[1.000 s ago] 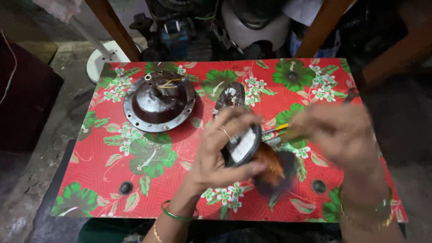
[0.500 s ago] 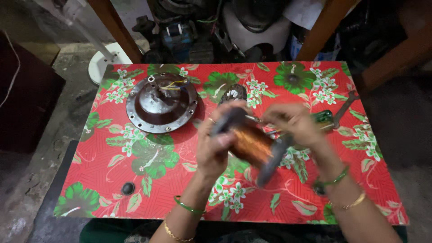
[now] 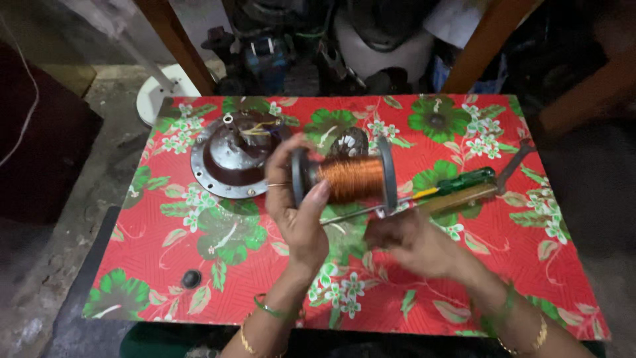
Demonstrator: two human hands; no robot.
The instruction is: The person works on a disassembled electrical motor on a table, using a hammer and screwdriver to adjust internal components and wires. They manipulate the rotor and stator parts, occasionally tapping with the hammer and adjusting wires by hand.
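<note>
Copper-wire spool now turned side-on, lifted above floral surface — left hand grip clenched on flange; right hand dropped below, blurred, grip unclear. Screwdriver beside.

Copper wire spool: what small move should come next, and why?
Probably draw the wire's free end off the copper wire spool. The left hand holds it sideways above the table, and the blurred right hand sits just beneath it, near the screwdriver.
</note>
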